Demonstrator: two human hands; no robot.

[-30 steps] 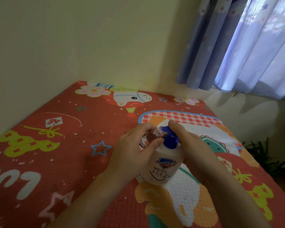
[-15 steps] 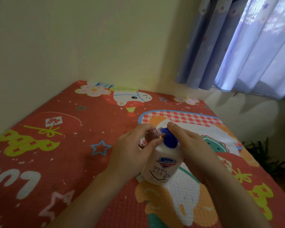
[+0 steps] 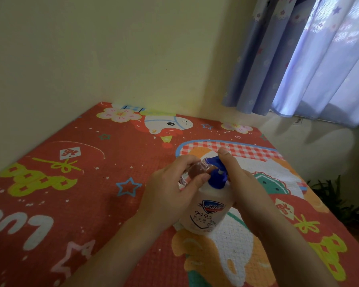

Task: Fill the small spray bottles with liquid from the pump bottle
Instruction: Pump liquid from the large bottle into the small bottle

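Observation:
A white pump bottle (image 3: 208, 210) with a blue pump head (image 3: 216, 175) and a blue shield label stands on the red patterned mat (image 3: 71, 183). My left hand (image 3: 170, 193) is closed around a small clear spray bottle (image 3: 195, 169), tilted with its mouth under the blue spout. My right hand (image 3: 243, 183) wraps the pump bottle from the right, and its forefinger lies on top of the pump head. Most of the small bottle is hidden by my fingers.
The mat lies in a corner, with a yellow wall (image 3: 133, 59) behind and to the left. A blue curtain (image 3: 309, 59) hangs at the upper right. A green plant (image 3: 336, 197) stands beyond the mat's right edge.
The blue pump head went down half a second ago and has now come up again, my right forefinger rising with it. The small bottle stays at the spout.

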